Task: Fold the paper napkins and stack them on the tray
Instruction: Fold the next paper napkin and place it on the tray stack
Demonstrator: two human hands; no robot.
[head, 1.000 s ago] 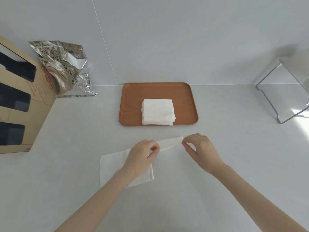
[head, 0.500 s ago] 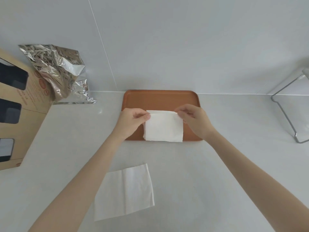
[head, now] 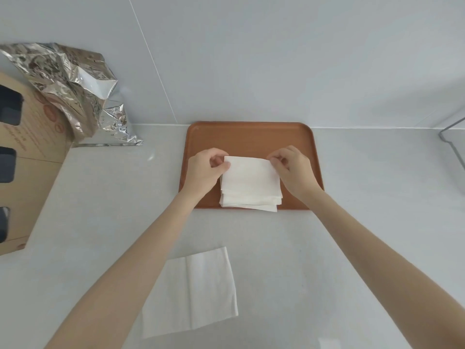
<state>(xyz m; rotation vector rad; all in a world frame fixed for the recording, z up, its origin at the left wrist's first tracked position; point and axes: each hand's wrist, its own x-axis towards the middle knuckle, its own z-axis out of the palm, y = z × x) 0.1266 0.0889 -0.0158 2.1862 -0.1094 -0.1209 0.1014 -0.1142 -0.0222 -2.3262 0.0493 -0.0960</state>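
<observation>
A brown tray (head: 251,137) lies at the back of the counter against the wall. On it sits a stack of folded white napkins (head: 247,204). A folded napkin (head: 251,176) rests on top of the stack. My left hand (head: 205,170) pinches its far left corner and my right hand (head: 293,170) pinches its far right corner. Another white napkin (head: 193,290) lies flat on the counter near me, partly under my left forearm.
A crumpled silver foil bag (head: 73,89) leans against the wall at the back left, beside a cardboard box (head: 22,172) with dark cut-outs. A metal wire frame (head: 453,139) shows at the right edge. White counter (head: 377,197) surrounds the tray.
Both hands lifted the folded napkin from the counter, carried it to the tray, and have now lowered it onto the stack. The napkin near me stayed put.
</observation>
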